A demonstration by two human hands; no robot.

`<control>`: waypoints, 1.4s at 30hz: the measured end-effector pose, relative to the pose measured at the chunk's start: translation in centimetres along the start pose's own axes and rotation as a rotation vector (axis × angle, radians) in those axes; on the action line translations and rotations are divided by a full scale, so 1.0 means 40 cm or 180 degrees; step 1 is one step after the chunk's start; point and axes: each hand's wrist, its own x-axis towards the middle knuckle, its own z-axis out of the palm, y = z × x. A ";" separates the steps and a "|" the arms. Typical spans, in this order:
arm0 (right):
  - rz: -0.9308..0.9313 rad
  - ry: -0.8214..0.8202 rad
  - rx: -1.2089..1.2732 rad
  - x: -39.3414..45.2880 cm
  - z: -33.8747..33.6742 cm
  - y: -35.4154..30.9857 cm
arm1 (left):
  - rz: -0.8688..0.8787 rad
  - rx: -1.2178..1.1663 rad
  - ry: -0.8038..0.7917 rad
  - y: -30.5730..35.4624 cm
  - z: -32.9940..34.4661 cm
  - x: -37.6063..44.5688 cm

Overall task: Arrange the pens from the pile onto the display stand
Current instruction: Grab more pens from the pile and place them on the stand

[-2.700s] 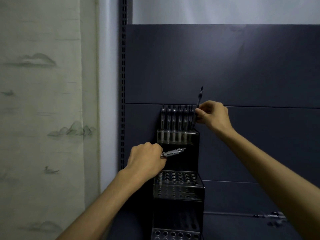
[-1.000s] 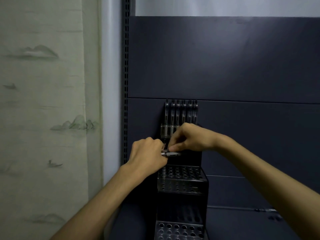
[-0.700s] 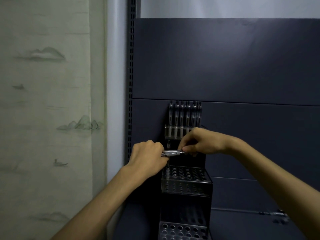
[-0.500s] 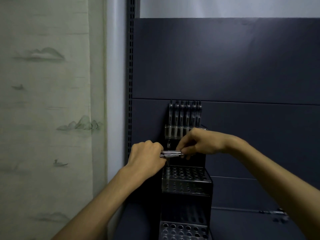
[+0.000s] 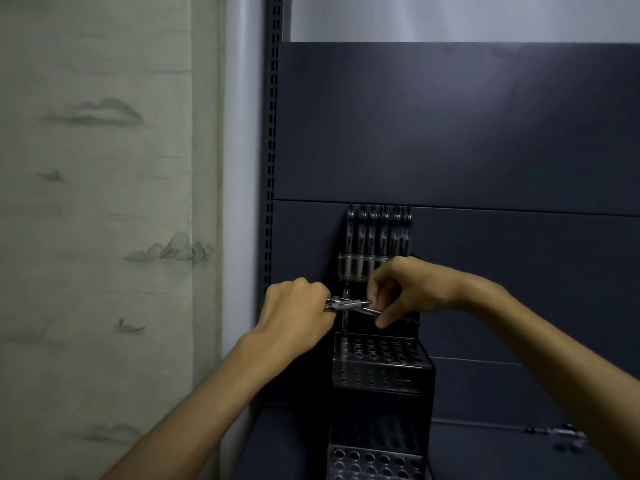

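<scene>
A black tiered display stand (image 5: 381, 372) with perforated acrylic trays stands against a dark panel. Several pens (image 5: 379, 233) stand upright in its top tier. One pen (image 5: 345, 323) stands alone in the left corner of the middle tier. My left hand (image 5: 294, 313) is a fist around a bundle of pens (image 5: 346, 304) whose ends stick out to the right. My right hand (image 5: 405, 289) pinches one of those pen ends between thumb and fingers, just in front of the stand and above the middle tier.
A slotted metal upright (image 5: 273, 133) runs along the dark back panel (image 5: 450, 133). A pale curtain (image 5: 104, 202) with a landscape print hangs at the left. More pens (image 5: 557, 434) lie on the shelf at the lower right.
My right hand came down from the top tier to the bundle in my left hand and took hold of a pen end. In the last half second it drew the pen slightly right.
</scene>
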 end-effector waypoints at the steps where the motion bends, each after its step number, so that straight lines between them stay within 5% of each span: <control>1: -0.0026 0.0020 0.0079 -0.001 0.004 0.003 | 0.0009 0.0006 -0.0006 0.000 -0.001 0.001; 6: -0.0095 -0.0157 0.0744 -0.013 0.015 0.023 | 0.0003 0.0020 0.0023 -0.007 0.000 0.008; 11: 0.0114 -0.0183 0.0494 -0.024 -0.018 0.022 | -0.0060 0.0003 0.0049 -0.022 0.011 0.008; 19: -0.0114 0.2214 0.1856 0.050 -0.081 -0.014 | -0.0126 -0.0029 -0.0081 -0.049 0.030 0.000; 23: -0.0110 0.2990 0.1652 0.129 -0.083 -0.018 | -0.0073 -0.0155 -0.0124 -0.046 0.032 0.002; 42: 0.0399 0.2579 0.0178 0.179 -0.024 -0.023 | -0.0011 -0.0141 -0.0123 -0.046 0.029 0.007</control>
